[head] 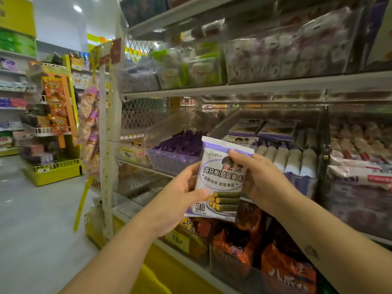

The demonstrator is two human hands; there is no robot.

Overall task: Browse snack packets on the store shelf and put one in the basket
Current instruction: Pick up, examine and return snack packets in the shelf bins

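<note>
A white and purple snack packet (220, 179) printed with seaweed rolls is held upright in front of the store shelf (275, 87). My left hand (180, 198) grips its lower left edge, thumb across the front. At the packet's upper right side, my right hand (258, 177) holds it with the fingers curled over the front. A yellow basket (152, 281) shows only as an edge at the bottom of the view, below my left forearm.
Clear bins of packets fill the shelf: purple ones (180, 147) at left, white ones (297, 160) behind the held packet. Orange bags (244, 245) sit on the bottom tier. A yellow display rack (53, 132) stands across the grey aisle floor at left.
</note>
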